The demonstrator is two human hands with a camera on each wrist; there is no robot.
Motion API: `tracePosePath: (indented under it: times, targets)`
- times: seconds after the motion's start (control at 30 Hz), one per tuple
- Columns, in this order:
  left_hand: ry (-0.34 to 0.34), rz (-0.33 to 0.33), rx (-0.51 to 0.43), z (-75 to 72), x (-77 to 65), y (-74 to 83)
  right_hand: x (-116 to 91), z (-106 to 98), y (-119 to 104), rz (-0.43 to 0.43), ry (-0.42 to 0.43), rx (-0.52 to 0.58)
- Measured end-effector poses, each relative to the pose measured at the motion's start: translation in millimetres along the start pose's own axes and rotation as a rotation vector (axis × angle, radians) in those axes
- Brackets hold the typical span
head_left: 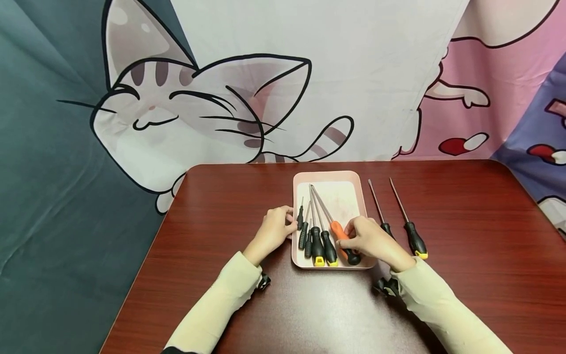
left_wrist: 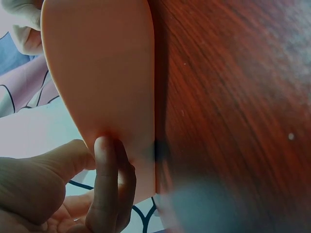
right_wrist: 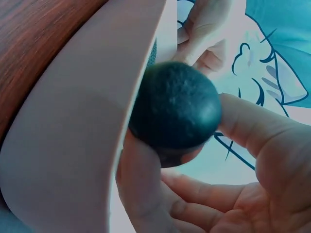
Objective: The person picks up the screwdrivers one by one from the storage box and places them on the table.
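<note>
A pink tray (head_left: 327, 174) with a white inside holds several screwdrivers lying side by side, tips away from me. My right hand (head_left: 370, 237) grips the orange and black handle of the rightmost screwdriver (head_left: 338, 230), low over the tray. In the right wrist view its round black handle end (right_wrist: 177, 104) sits between thumb and fingers at the tray wall. My left hand (head_left: 276, 226) pinches the tray's left rim, fingers against the outer wall (left_wrist: 104, 73). Near that hand lie small dark screwdrivers (head_left: 303, 236); two black-and-yellow ones (head_left: 317, 243) lie beside the orange one.
Two more long screwdrivers lie on the brown table (head_left: 477, 236) right of the tray: one with a yellow-ended handle (head_left: 414, 237), the other (head_left: 377, 201) partly hidden by my right hand. A cartoon-cat cloth (head_left: 247, 108) hangs behind the table's far edge.
</note>
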State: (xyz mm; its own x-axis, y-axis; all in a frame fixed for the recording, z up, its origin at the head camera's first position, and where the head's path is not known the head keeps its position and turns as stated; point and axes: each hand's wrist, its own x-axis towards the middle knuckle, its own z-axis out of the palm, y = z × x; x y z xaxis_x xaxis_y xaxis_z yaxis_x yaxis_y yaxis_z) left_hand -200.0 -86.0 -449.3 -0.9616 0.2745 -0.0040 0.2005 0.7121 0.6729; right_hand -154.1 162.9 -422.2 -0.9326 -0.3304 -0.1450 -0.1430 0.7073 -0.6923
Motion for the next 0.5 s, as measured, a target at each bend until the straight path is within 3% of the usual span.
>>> tracePosePath:
  times: [0.33, 0.5]
  targets:
    - [0.008, 0.012, 0.015, -1.4, -1.0, -0.6, 0.7, -2.6, 3.4, 0.058, -0.045, 0.230]
    - [0.016, 0.012, 0.036, -0.7, -0.2, -1.4, -1.2, -4.8, 1.2, 0.069, -0.047, 0.295]
